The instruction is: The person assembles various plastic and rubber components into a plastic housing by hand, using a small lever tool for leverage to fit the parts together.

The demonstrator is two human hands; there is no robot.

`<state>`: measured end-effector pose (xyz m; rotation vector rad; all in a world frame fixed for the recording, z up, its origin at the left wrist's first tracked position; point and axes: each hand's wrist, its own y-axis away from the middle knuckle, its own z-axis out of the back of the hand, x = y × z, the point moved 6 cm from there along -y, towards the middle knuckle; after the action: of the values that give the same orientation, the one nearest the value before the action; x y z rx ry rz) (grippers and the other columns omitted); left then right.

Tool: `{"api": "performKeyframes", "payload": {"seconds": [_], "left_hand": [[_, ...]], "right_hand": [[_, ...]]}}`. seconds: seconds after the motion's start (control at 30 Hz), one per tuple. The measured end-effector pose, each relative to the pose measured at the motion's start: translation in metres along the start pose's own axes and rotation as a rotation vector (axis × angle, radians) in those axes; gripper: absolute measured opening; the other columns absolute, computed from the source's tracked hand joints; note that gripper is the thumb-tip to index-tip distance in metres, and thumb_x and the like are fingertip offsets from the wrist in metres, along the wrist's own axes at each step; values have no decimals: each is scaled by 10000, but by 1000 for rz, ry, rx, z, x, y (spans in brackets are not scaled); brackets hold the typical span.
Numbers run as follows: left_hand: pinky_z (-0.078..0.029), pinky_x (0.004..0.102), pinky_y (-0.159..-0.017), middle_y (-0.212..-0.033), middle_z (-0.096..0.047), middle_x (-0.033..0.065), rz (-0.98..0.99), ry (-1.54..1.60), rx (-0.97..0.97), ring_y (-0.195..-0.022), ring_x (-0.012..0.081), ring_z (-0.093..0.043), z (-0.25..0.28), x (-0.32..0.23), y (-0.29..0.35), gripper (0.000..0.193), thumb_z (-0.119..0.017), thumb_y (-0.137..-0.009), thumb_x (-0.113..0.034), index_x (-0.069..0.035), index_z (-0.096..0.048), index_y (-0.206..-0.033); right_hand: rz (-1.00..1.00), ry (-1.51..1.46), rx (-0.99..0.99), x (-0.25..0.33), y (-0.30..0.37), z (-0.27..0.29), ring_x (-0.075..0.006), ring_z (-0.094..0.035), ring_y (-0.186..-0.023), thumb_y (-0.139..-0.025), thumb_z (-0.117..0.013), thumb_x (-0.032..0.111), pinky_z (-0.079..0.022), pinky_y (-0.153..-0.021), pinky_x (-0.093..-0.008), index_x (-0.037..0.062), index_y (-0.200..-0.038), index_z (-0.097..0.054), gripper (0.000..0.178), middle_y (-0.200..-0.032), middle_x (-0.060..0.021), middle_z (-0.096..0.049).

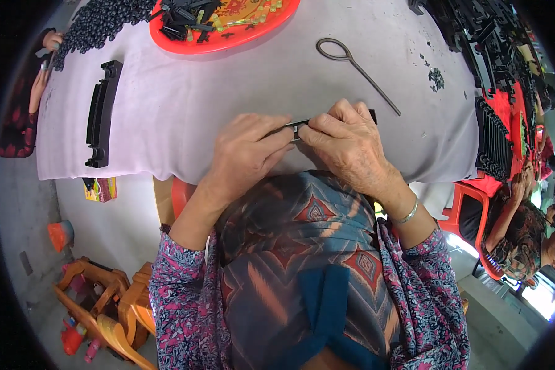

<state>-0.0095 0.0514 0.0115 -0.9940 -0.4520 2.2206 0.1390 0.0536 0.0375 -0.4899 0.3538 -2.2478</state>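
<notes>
At the near edge of the cloth-covered table, both of my hands meet over a long black plastic part point(300, 128). My right hand point(354, 145) grips it, thumb and fingers closed around it, and one end shows past the knuckles. My left hand point(248, 148) pinches the other end, its fingers slightly blurred and hiding much of the part. A small pale spot shows on the part between the two hands. To the left lies a longer black plastic bracket point(105, 114) with notched ends. Beyond my right hand rests a metal rod with a loop point(361, 71).
A red tray point(243, 48) of black pieces and yellow-green tubes stands at the far side, beside a heap of black beads point(98, 28). Black parts point(487, 49) pile up on the right, with a row of brackets point(493, 139) nearer. Other people sit at both sides.
</notes>
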Motion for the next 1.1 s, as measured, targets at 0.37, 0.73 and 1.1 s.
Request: {"api": "performKeyframes", "payload": {"seconds": [0.37,0.73,1.1], "left_hand": [[-503,374,-795,-1037,-674,90,-7,30,58,-899,268,-650,-1,1,-3,231,-754,-733,-73,-45,-688,-953],[-499,386,-753,-982,-642,76,-37,54,42,-874,277,-632,-2,0,-2,208,-748,-749,-93,-44,-674,-937],[-497,385,-765,-967,-628,52,-17,-39,19,-876,278,-617,10,-9,-6,206,-751,-719,-72,-60,-661,-904]], "right_hand": [[110,-126,84,-9,-7,-2,-199,-506,-832,-725,-720,120,-415,-730,-330,84,-863,-655,156,-828,-11,-519],[154,-131,190,-7,-12,1,-213,-537,-868,-756,-710,105,-457,-755,-346,80,-832,-641,105,-843,-22,-539],[-345,-359,-30,-69,-16,23,-294,-598,-744,-830,-713,164,-488,-672,-403,15,-951,-685,193,-828,-119,-602]]}}
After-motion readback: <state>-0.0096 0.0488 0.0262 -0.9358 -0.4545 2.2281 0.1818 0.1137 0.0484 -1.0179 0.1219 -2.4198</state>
